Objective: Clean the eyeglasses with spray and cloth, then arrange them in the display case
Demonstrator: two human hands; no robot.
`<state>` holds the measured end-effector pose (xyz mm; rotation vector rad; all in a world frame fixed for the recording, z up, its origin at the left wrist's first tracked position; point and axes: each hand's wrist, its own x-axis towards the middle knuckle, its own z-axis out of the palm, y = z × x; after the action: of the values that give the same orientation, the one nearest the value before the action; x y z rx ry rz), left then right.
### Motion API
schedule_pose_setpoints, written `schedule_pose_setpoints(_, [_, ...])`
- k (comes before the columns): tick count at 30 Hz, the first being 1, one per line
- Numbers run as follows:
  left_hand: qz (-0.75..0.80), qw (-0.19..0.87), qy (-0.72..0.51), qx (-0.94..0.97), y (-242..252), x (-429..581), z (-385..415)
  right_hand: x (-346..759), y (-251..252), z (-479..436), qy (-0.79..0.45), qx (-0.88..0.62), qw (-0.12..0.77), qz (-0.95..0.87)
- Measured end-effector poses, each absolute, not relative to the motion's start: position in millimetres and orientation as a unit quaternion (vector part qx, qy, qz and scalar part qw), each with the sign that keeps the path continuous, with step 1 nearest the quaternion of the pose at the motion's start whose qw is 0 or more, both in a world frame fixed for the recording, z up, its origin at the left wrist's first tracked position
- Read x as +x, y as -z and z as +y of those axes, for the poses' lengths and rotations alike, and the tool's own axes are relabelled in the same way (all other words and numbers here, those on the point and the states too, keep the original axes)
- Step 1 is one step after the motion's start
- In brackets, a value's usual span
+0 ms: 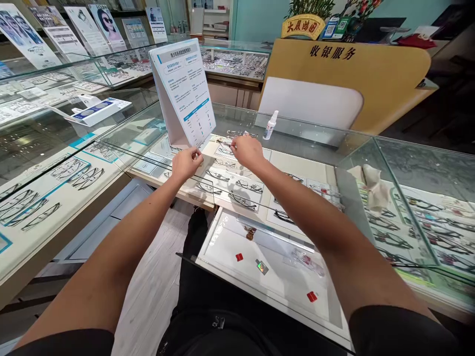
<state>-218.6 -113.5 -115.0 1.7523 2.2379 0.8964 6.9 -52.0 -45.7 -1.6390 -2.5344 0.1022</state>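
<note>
Over the glass counter (308, 143), my left hand (187, 163) is closed, thumb and fingers pressed together near the foot of the standing flip chart (185, 89). Whatever it may pinch is too small to make out. My right hand (248, 151) is further right and slightly farther away, its fingers closed around a thin dark piece whose kind is unclear. Just beyond the right hand, a pair of eyeglasses (237, 133) lies on the glass. A small white spray bottle (270, 125) stands to the right of that hand. Beneath the glass, several eyeglass frames (243, 200) lie in rows.
An open drawer (230, 272) in front of my body holds red bits, a small tag and a brown charm. An opened white box (98, 112) lies on the left counter. A beige cloth (373, 185) is at right. A yellow cashier desk (389, 79) stands beyond.
</note>
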Motion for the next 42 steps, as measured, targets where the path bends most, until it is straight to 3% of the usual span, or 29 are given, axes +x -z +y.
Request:
schedule_pose_setpoints(4, [0.748,0.070,-0.305,0.585,114.5,-217.4,-115.0,21.3,31.7,-137.3,-0.073,-0.463,0.055,-0.882])
schedule_pose_setpoints(7, [0.747,0.069,-0.314,0.581,114.6,-216.3,-115.8,46.9,36.2,-211.2,-0.132,-0.404,-0.057,-0.903])
schedule_pose_setpoints(12, [0.749,0.059,-0.334,0.569,114.6,-212.3,-118.2,103.5,98.9,-260.0,-0.199,-0.400,-0.156,-0.881])
schedule_pose_setpoints(19, [0.758,0.053,-0.347,0.550,114.4,-209.4,-119.1,145.7,182.1,-165.3,-0.107,-0.560,-0.095,-0.816])
schedule_pose_setpoints(30, [0.775,0.064,-0.326,0.538,111.3,-209.6,-118.7,121.0,220.9,-1.1,-0.051,-0.628,-0.039,-0.775])
schedule_pose_setpoints(42, [0.779,0.065,-0.314,0.538,111.7,-210.2,-118.4,104.8,241.4,21.5,-0.080,-0.638,-0.066,-0.763])
